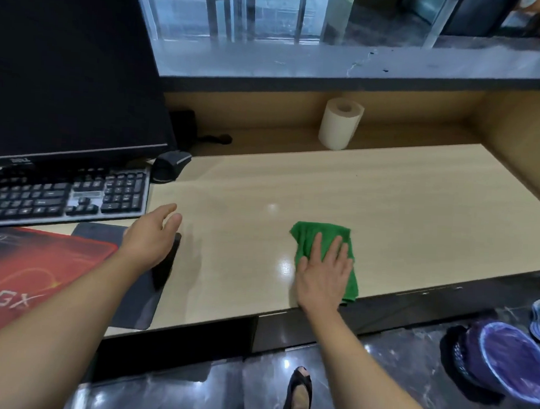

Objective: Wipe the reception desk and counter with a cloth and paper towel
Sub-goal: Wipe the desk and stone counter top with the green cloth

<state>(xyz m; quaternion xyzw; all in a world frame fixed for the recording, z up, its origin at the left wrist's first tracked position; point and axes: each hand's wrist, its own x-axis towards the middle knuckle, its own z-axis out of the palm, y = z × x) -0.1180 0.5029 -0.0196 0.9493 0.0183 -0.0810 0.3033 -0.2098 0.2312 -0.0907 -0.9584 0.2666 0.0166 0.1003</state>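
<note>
Left hand (149, 238): arm bare, extended forward; palm down, fingers (168, 213) loosely straight and together, gripping nothing, thumb tucked beneath.

Right hand (323, 276): arm bare, extended forward; palm pressed flat downward, fingers (333, 248) spread and straight, thumb splayed to the left, wrist level with the near counter (418, 212) edge.

We see a green cloth (324, 257), folded and flattened, lying on the pale wood tabletop (403, 211) close to its near edge, right of the middle. A white paper towel roll (340, 123) stands upright at the tabletop's far edge, well apart from the cloth, beneath the grey counter (301, 62).
</note>
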